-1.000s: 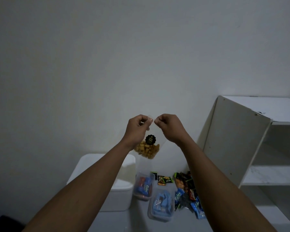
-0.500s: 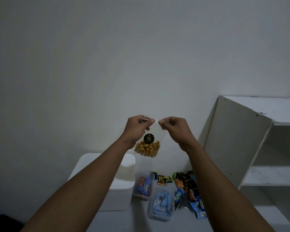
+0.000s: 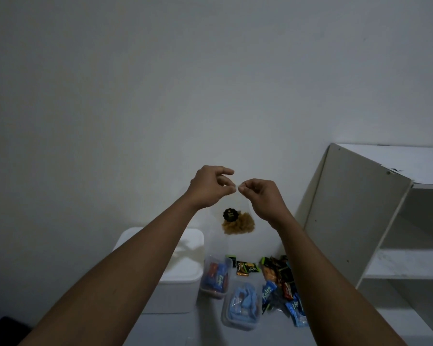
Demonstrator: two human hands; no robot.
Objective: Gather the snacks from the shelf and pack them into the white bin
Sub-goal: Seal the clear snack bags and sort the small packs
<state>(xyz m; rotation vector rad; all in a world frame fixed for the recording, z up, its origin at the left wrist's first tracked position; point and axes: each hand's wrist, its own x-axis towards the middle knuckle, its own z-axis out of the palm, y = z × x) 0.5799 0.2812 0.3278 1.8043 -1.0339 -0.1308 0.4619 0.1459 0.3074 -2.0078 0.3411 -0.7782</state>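
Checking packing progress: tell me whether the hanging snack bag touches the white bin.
Apart. The head view shows the snack bag hanging in the air from the right hand, with bare wall between it and the white bin.

Dim, grey-blue light, seemingly from the right; the plain white wall (image 3: 210, 71) darkens leftward. The clear plastic bag of golden-brown snacks (image 3: 238, 224) is motion-blurred.
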